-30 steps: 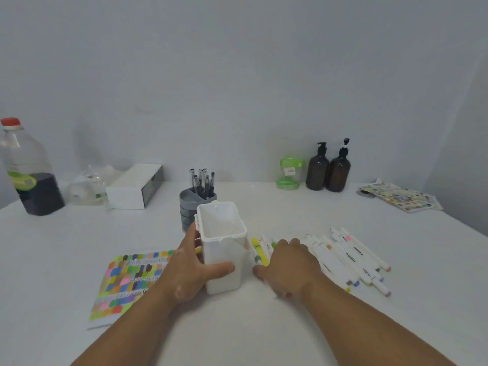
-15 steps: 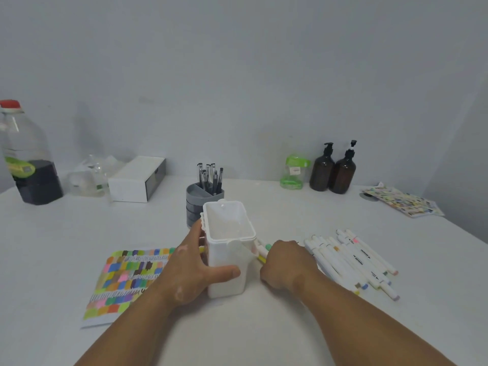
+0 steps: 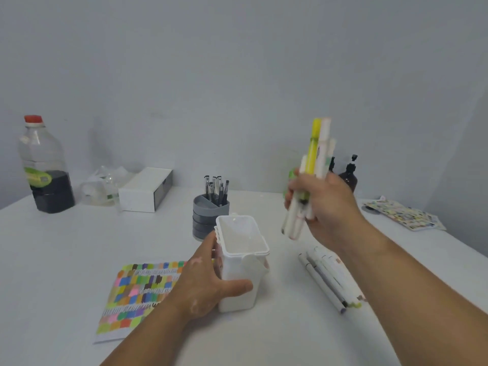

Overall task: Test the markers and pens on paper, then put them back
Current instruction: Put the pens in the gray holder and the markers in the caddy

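My left hand [image 3: 208, 283] grips the tub [image 3: 237, 297]; paper [image 3: 137, 291] just left, loose markers [image 3: 327, 276] right. My right hand [image 3: 327, 207] holds a marker bundle [image 3: 315, 151] raised, partly hiding the pump bottles [image 3: 348, 175]. Pen cup [image 3: 208, 210] stands behind the tub.

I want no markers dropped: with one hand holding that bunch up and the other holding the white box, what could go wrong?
The right hand grips a staggered marker bundle; one may slip out. The bundle might catch the rim of the white box, though the left hand steadies it. The right forearm could sweep the loose markers beneath.
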### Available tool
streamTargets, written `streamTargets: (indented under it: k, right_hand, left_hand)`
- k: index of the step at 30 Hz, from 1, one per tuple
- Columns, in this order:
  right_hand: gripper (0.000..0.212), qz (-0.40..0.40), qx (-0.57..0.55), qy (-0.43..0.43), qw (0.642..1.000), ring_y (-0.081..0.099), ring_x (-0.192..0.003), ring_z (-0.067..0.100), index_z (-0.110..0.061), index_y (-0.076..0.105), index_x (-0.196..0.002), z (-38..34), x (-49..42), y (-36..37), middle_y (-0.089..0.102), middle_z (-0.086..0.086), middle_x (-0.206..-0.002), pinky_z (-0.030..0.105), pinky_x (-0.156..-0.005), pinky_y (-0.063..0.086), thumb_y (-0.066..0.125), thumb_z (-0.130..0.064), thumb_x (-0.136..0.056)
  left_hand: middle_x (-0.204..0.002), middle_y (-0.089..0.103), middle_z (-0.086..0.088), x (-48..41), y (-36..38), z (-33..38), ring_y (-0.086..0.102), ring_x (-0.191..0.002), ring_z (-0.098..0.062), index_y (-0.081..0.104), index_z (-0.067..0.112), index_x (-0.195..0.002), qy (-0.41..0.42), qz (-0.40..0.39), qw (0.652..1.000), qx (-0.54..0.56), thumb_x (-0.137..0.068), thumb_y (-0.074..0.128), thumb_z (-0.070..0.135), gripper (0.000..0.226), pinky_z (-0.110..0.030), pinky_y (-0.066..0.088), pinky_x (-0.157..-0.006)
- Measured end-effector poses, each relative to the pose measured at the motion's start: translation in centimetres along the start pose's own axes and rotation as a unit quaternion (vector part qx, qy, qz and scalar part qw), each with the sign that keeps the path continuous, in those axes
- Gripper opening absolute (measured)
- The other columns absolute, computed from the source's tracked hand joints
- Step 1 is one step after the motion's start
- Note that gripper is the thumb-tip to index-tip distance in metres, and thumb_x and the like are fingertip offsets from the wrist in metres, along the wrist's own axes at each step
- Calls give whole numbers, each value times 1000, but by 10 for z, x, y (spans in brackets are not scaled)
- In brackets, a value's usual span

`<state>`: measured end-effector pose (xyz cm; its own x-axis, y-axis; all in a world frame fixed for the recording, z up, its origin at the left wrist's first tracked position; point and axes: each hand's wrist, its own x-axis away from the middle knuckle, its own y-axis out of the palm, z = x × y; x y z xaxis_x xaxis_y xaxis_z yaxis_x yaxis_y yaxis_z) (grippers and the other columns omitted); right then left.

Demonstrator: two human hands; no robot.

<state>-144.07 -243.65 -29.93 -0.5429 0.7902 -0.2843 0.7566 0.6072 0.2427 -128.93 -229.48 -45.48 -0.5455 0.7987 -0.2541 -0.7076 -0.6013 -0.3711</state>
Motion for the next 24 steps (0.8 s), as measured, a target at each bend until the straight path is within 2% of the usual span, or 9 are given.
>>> streamTargets:
  k: [2, 4, 6, 9, 12, 14, 16, 20, 24]
  right_hand:
    - [20, -32, -96, -21, 995, 61, -56, 18, -9, 61, -85, -8, -1, 30, 61, 0, -63, 33, -59, 56, 65, 10, -81]
    - [21, -32, -40, -13, 999, 61, -62, 19, -13, 63, -85, 7, 6, 52, 61, -3, -63, 36, -65, 55, 72, 2, -73]
    - [22, -23, 70, 2, 997, 62, -66, 17, -14, 65, -83, 31, 15, 60, 62, 0, -66, 38, -68, 55, 76, -1, -69]
    - [24, -29, 181, 4, 983, 65, -67, 12, -20, 66, -88, 52, 25, 54, 70, 7, -81, 35, -68, 58, 78, -10, -70]
    - [34, -39, 185, 0, 982, 64, -64, 11, -31, 65, -96, 50, 23, 49, 72, 6, -82, 35, -65, 59, 78, -16, -68]
    - [40, -43, 187, 4, 981, 66, -65, 13, -33, 64, -103, 47, 25, 48, 73, 9, -83, 39, -69, 60, 78, -10, -74]
    - [42, -51, 190, 2, 981, 69, -69, 12, -32, 64, -108, 46, 28, 47, 76, 4, -80, 37, -72, 59, 76, -4, -80]
    - [26, -49, 177, 12, 983, 72, -75, 14, -30, 74, -98, 38, 32, 38, 76, -1, -80, 41, -84, 61, 77, -9, -83]
    - [15, -44, 198, 6, 979, 76, -83, 19, -23, 77, -88, 28, 39, 17, 79, 3, -82, 36, -87, 62, 78, -9, -84]
  left_hand:
    - [-117, 64, 32, 1, 3, 2, 65, -106, 1, 34, 69, -128, 11, 11, 1000, 2, -46, 96, 50, 105, -33, 58, -87]
    - [-118, 62, 34, 3, 6, 5, 63, -105, 5, 34, 66, -130, 28, 23, 999, -4, -45, 96, 50, 106, -29, 58, -85]
    - [-117, 62, 34, 5, 8, 8, 62, -103, 9, 34, 65, -129, 44, 32, 998, -13, -44, 95, 54, 106, -23, 56, -81]
    - [-119, 63, 28, 6, 10, 8, 63, -105, 3, 35, 56, -136, 66, 44, 997, -22, -45, 96, 52, 110, -23, 58, -82]
    - [-121, 60, 29, 5, 13, 7, 62, -107, 0, 30, 56, -139, 64, 45, 997, -29, -44, 95, 57, 115, -23, 58, -82]
    - [-119, 59, 32, 5, 15, 7, 62, -106, 1, 26, 63, -137, 61, 40, 997, -28, -43, 93, 61, 115, -20, 58, -80]
    - [-118, 58, 36, 5, 17, 7, 61, -105, 7, 24, 69, -132, 67, 40, 996, -31, -44, 93, 60, 112, -15, 56, -76]
    - [-114, 66, 26, 5, 25, 3, 67, -101, -1, 31, 66, -129, 44, 19, 999, -7, -42, 94, 63, 107, -25, 60, -78]
    - [-112, 66, 29, 2, 37, 7, 66, -98, 4, 33, 70, -121, 45, 8, 999, -5, -46, 95, 55, 99, -14, 55, -72]
